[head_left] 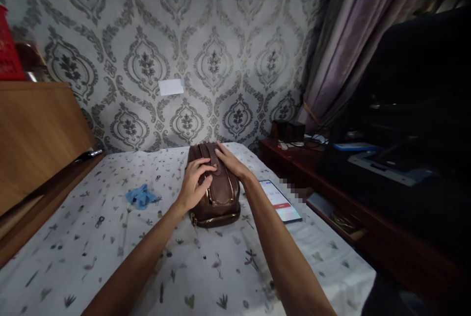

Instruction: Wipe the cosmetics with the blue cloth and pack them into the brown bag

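A brown leather-look bag (221, 191) with gold zips lies on the patterned white cloth (147, 257), in the middle of the view. Across its left and upper side rests my left hand (196, 182), fingers spread near a small round stud on the strap. My right hand (231, 160) lies along the bag's far right side, its fingers stretched out and touching the surface. Both hands hold nothing within their fingers. The bag's far end is partly hidden by the hands. To the left, a crumpled blue cloth (141, 197) sits apart from the bag.
A tablet (281, 203) with a lit screen lies right of my right forearm. A dark red desk (294, 161) with cables and a black box (290, 130) stands beyond the right edge. At left is a wooden cabinet (40, 134); a patterned wall (228, 51) closes off the back.
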Tool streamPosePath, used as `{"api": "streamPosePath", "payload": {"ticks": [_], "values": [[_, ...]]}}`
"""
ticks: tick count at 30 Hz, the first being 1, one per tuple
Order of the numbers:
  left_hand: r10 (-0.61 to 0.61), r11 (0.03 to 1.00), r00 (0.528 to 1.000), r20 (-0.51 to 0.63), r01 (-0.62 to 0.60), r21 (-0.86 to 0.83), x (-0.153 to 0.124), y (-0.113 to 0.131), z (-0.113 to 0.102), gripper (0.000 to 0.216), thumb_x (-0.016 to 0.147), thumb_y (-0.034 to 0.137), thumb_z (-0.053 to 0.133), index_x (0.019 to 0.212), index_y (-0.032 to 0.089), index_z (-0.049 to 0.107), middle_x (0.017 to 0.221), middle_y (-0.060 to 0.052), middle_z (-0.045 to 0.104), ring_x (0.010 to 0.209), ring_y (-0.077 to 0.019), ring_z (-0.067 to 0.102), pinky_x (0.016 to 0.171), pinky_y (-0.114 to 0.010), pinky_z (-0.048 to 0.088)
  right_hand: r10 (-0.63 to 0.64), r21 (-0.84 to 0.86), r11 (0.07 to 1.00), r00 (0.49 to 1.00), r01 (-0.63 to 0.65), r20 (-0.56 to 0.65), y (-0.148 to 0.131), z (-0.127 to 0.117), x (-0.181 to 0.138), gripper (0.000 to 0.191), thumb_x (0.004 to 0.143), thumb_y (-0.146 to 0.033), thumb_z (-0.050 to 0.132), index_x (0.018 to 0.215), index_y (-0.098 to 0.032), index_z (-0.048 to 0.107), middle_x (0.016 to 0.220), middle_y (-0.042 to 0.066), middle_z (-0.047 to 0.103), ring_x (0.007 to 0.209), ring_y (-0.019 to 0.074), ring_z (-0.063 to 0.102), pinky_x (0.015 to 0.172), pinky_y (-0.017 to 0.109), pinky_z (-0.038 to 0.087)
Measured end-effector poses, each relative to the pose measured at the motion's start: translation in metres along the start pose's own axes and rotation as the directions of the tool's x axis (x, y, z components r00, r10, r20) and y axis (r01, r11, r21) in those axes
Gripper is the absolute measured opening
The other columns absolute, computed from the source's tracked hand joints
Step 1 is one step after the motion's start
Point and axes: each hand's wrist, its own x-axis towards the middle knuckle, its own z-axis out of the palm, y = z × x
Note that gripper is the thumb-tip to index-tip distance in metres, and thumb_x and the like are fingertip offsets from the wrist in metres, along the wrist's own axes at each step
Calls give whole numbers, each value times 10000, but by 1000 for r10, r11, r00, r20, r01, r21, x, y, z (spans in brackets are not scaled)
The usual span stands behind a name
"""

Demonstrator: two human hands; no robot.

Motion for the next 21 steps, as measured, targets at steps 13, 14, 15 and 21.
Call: {"api": "streamPosePath", "payload": {"ticks": [13, 14, 15, 21], "values": [[-87, 987, 996, -19, 83, -139, 3, -1, -3, 188, 966, 316, 534, 1032, 242, 693, 1229, -78, 608, 1235, -248, 531, 1126, -435, 362, -102, -131, 986, 994, 106, 36, 6, -3, 20, 584, 931, -551, 516, 1405, -210, 500, 1461, 110, 552, 1379, 263, 480, 1200, 479, 313], [-88, 986, 996, -30, 83, -147, 4, -2, -3, 184, 963, 314, 538, 1032, 238, 691, 1218, -79, 616, 1226, -246, 540, 1121, -430, 368, -99, -125, 987, 994, 104, 44, 6, -2, 20, 606, 931, -563, 508, 1425, -213, 480, 1499, 112, 517, 1413, 263, 447, 1218, 476, 284], [-84, 985, 995, -47, 76, -156, 6, -4, -4, 179, 960, 310, 542, 1030, 234, 688, 1201, -79, 627, 1212, -244, 550, 1116, -425, 373, -97, -119, 988, 994, 103, 56, 6, -2, 20, 630, 930, -572, 501, 1447, -216, 457, 1541, 112, 474, 1448, 262, 407, 1237, 468, 248], [-231, 963, 956, -178, 199, -182, 41, -37, -1, 171, 957, 243, 502, 1031, 207, 652, 1118, -70, 684, 1087, -208, 625, 960, -329, 489, -66, -147, 986, 993, 80, 98, 5, -3, 20, 743, 904, -627, 486, 1518, -223, 381, 1623, 93, 367, 1511, 281, 317, 1267, 465, 175]]}}
